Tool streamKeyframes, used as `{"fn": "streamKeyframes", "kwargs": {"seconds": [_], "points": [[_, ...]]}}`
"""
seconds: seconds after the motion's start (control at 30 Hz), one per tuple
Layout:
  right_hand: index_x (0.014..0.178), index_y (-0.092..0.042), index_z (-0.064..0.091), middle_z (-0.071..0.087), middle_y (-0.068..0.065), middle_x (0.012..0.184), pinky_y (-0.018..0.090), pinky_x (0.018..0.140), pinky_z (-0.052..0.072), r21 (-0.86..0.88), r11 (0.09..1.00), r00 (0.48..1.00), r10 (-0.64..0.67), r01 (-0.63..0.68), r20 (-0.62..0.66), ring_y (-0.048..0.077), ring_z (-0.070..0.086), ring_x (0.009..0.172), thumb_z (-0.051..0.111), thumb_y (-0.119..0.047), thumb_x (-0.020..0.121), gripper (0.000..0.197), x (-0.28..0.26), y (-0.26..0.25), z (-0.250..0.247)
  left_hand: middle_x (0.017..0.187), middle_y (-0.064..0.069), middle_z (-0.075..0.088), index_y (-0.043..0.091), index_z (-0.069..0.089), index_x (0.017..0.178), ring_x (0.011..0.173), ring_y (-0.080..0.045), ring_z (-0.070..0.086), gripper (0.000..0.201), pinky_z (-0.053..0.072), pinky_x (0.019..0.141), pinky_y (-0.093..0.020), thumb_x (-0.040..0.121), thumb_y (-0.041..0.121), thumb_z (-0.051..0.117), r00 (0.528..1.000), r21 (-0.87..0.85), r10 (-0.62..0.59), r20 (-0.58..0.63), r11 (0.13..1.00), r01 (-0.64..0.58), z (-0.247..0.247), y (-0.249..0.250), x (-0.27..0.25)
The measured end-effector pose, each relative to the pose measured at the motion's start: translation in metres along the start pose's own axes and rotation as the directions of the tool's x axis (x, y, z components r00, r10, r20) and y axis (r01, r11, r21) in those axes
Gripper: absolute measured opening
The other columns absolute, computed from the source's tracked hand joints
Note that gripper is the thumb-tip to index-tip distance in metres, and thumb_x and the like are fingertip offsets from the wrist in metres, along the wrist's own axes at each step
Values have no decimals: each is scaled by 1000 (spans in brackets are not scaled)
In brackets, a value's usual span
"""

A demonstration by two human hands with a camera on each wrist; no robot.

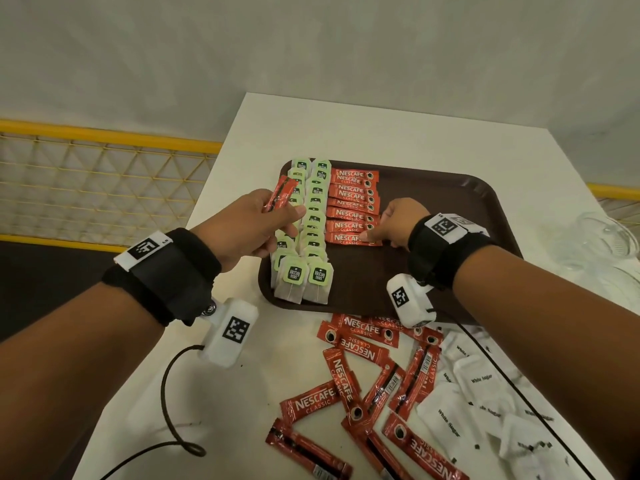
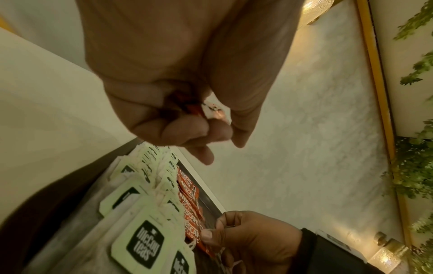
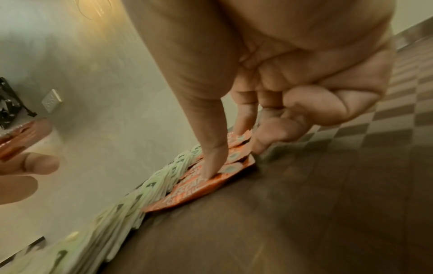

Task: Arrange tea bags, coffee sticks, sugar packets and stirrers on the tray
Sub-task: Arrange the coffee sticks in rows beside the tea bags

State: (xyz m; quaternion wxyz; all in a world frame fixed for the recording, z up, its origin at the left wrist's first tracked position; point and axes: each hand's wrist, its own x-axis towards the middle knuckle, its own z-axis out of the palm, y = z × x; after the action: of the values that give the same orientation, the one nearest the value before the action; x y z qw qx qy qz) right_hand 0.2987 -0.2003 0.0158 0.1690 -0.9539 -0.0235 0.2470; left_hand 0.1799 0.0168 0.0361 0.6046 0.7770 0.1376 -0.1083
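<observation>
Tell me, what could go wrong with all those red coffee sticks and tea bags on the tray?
1. The right hand presses the nearest stick in the overlapped coffee row; a sideways push could fan the row crooked.
2. The left hand holds a spare coffee stick right above the tea bags; lowering it carelessly may knock those stacked bags askew.
3. A wrist cable lies across the loose sugar packets and might drag them.

White table (image 1: 398,133), sq-cornered. Directly on it: brown tray (image 1: 450,188) mid-table; loose red coffee sticks (image 1: 349,379) scattered near front edge, some overlapping; white sugar packets (image 1: 460,403) heaped just right of sticks; clear glass jar (image 1: 602,244) right of tray, near edge; black cable (image 1: 169,403) looped at front left.
</observation>
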Motion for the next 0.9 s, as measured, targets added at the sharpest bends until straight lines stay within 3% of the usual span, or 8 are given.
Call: {"fn": "streamKeyframes", "kwargs": {"seconds": [0.2, 0.3, 0.43, 0.53, 0.63, 0.77, 0.83, 0.9], "points": [[99, -9, 62, 67, 8, 97, 37, 84, 52, 140, 951, 956, -254, 274, -145, 21, 62, 88, 67, -44, 86, 37, -22, -2, -13, 73, -7, 56, 8, 56, 99, 54, -17, 47, 37, 39, 55, -28, 101, 30, 25, 968, -117, -105, 229, 984, 135, 5, 9, -6], [95, -18, 63, 66, -1, 88, 31, 70, 50, 276, 870, 911, -408, 409, -63, 12, 58, 73, 58, -48, 91, 31, -48, -15, -20, 75, -6, 54, 10, 53, 95, 57, -15, 48, 27, 40, 54, -27, 100, 26, 33, 955, -8, -61, 289, 998, 66, 14, 14, -6], [95, -16, 66, 67, 2, 79, 31, 65, 52, 348, 809, 870, -490, 474, -46, 12, 60, 66, 69, -36, 87, 22, -65, -21, -22, 81, 2, 63, 16, 52, 106, 62, -8, 57, 10, 45, 57, -24, 103, 25, 47, 955, 143, 42, 293, 986, -87, 26, 16, -2], [93, -11, 68, 68, 18, 84, 31, 67, 54, 424, 754, 852, -516, 502, -91, 15, 62, 67, 72, -23, 85, 15, -68, -13, -24, 85, 3, 68, 18, 52, 113, 65, -4, 60, 19, 46, 54, -22, 99, 31, 55, 951, 191, 125, 283, 964, -183, 29, 16, -1], [94, -6, 71, 67, 19, 86, 24, 66, 55, 542, 663, 836, -528, 517, -152, 17, 63, 71, 72, -10, 84, 10, -72, -2, -27, 88, 1, 67, 18, 51, 112, 66, -6, 54, 28, 42, 55, -21, 99, 43, 49, 945, 119, 153, 290, 974, -194, 31, 19, -2], [88, -11, 72, 70, 19, 102, 37, 89, 56, 627, 627, 866, -471, 463, -169, 31, 67, 99, 74, -5, 80, 10, -77, 14, -30, 85, 6, 62, 23, 54, 110, 69, -7, 46, 23, 41, 62, -22, 100, 44, 48, 953, 61, 149, 263, 983, -171, 32, 17, -3], [96, -8, 71, 70, 18, 105, 35, 87, 58, 695, 600, 883, -456, 395, -109, 27, 69, 99, 72, -3, 81, 16, -77, 19, -30, 89, 7, 63, 21, 55, 113, 72, -4, 51, 23, 45, 64, -21, 99, 39, 53, 954, 189, 202, 224, 951, -245, 34, 16, -1], [106, -2, 67, 70, 17, 102, 26, 74, 59, 753, 583, 909, -414, 305, -47, 21, 71, 87, 69, 1, 82, 24, -77, 23, -29, 98, 4, 65, 19, 56, 109, 83, -1, 60, 17, 50, 69, -18, 99, 33, 55, 952, 228, 245, 185, 931, -284, 36, 17, 0]]}}
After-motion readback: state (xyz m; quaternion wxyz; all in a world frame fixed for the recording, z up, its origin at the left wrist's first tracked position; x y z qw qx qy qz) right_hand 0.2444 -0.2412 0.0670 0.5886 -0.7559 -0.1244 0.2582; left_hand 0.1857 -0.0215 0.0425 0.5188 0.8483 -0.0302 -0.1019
